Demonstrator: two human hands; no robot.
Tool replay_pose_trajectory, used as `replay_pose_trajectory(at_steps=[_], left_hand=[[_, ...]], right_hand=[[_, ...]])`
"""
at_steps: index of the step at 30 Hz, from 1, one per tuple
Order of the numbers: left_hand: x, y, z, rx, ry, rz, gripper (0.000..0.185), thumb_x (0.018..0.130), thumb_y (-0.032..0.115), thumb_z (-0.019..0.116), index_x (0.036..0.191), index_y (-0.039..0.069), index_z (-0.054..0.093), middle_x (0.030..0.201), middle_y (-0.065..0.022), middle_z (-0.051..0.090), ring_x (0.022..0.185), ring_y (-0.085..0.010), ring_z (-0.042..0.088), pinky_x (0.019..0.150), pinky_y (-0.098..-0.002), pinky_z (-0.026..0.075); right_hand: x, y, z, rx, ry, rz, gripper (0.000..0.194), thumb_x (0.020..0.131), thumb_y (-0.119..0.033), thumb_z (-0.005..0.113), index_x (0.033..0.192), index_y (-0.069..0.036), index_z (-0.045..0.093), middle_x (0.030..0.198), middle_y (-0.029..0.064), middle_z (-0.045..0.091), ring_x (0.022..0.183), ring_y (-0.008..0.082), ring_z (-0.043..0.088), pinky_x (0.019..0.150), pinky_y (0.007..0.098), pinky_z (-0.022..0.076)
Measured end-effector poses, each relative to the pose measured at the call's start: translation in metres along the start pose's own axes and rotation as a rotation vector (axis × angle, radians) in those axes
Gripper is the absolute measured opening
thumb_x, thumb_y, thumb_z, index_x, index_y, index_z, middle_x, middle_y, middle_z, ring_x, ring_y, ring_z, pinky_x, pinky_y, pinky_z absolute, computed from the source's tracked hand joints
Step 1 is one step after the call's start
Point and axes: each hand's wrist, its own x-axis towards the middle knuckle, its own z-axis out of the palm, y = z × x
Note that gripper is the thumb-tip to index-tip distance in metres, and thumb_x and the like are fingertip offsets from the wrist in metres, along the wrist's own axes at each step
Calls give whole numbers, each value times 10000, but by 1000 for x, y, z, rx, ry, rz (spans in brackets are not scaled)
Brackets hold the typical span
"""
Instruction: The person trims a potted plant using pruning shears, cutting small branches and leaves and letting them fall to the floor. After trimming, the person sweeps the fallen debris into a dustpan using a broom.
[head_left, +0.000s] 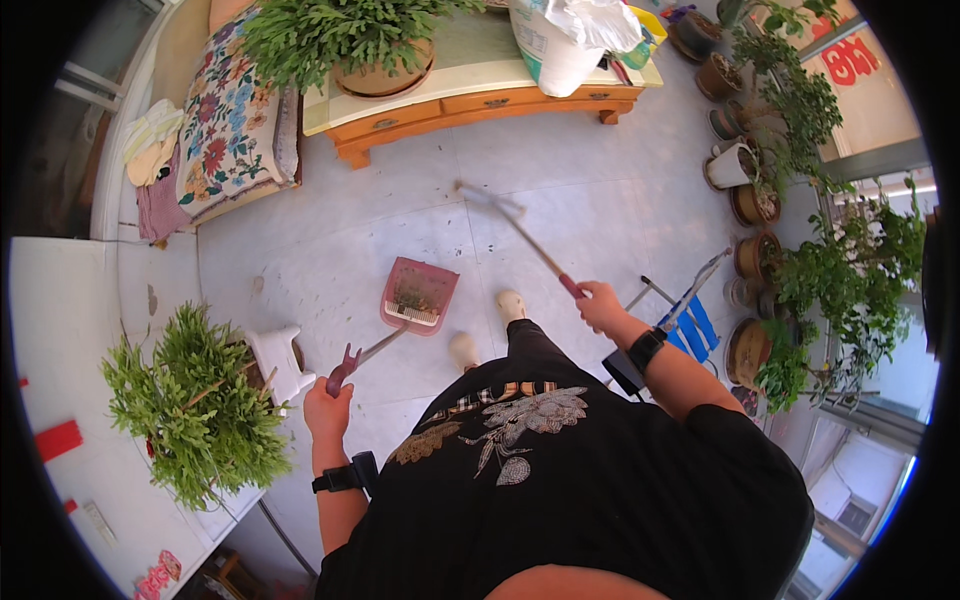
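In my left hand (328, 409) is the handle of a long-handled pink dustpan (420, 281), which rests on the floor left of my feet. Plant debris (414, 298) lies inside the pan, behind a pale comb-like strip. My right hand (600, 307) grips the reddish end of a broom (536, 246). The broom's head, blurred, is low over or on the floor ahead of me, toward the wooden table; I cannot tell whether it touches. Dark bits of litter (491, 248) are scattered on the grey tiled floor (600, 217) between the pan and the broom head.
A low wooden table (465, 105) at the front bears a potted plant (352, 37) and a white sack (559, 49). Flowerpots (754, 255) line the right wall near a folding chair (694, 326) with blue straps. At left are a bushy plant (202, 420), a white stool (281, 356) and a flower-covered bed (232, 112).
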Motion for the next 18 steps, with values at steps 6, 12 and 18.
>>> replay_pose_trajectory(at_steps=[6, 12, 18], left_hand=[[-19, 4, 1, -12, 61, -86, 325, 680, 262, 754, 690, 16, 541, 617, -156, 580, 581, -346, 558, 555, -437, 425], [-46, 15, 11, -106, 127, -239, 330, 682, 234, 749, 656, -2, 521, 582, -155, 559, 539, -319, 539, 528, -420, 408], [-70, 13, 25, -137, 192, -290, 323, 680, 216, 747, 642, 3, 507, 567, -148, 543, 522, -317, 520, 515, -426, 394]], right_hand=[[152, -62, 4, -89, 198, -101, 182, 875, -183, 486, 895, -28, 578, 685, 177, 608, 540, 314, 616, 423, 416, 470], [279, -147, 40, -653, 36, -526, 167, 838, -103, 509, 940, 19, 558, 679, 132, 601, 567, 287, 617, 459, 369, 460], [223, -149, 100, -318, -44, -175, 262, 825, -95, 509, 1042, 49, 541, 878, 218, 639, 813, 347, 653, 644, 406, 518]])
